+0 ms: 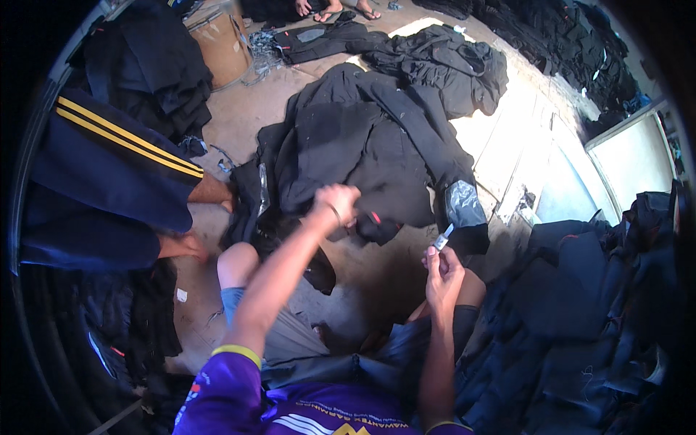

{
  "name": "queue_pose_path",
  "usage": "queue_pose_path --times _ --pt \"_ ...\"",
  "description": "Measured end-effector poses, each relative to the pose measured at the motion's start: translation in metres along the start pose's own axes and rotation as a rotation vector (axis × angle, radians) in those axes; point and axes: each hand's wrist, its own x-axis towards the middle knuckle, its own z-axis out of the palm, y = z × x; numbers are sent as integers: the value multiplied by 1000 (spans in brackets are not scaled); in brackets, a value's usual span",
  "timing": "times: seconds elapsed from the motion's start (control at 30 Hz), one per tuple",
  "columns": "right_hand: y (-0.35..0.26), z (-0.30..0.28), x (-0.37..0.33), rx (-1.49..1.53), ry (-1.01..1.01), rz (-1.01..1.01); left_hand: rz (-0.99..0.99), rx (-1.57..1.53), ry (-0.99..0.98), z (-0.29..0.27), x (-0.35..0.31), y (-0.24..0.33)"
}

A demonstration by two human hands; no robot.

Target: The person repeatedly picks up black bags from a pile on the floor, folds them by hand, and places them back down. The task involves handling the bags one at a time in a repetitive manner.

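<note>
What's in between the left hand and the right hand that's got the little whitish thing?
In the head view, part of the black cloth with a red mark, then some floor, lies between the left hand and right hand.

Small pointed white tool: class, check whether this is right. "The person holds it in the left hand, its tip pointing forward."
Wrong side: the head view shows the small pointed white tool in the right hand, not the left hand. Its tip does point forward.
</note>
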Motion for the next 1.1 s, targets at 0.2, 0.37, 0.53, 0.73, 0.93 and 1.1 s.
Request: queue_pose_path --times 0.2,0.37,0.53,0.73,0.93,1.1 --pt "6 -16 -6 -60 30 -16 -824 -901 571 -3 1 -108" --pt "5 -19 -4 62 78 17 -657 -210 1333 33 -29 -37" --pt "7 -17 -2 68 18 11 -193 -614 814 37 3 7" --pt "17 15 12 -89 -157 108 -499 -490 585 75 46 0" --pt "37 127 86 -76 -343 271 -453 -663 239 56 38 -18" --pt "77 182 108 -322 -289 -171 -339 -475 190 59 25 -16"
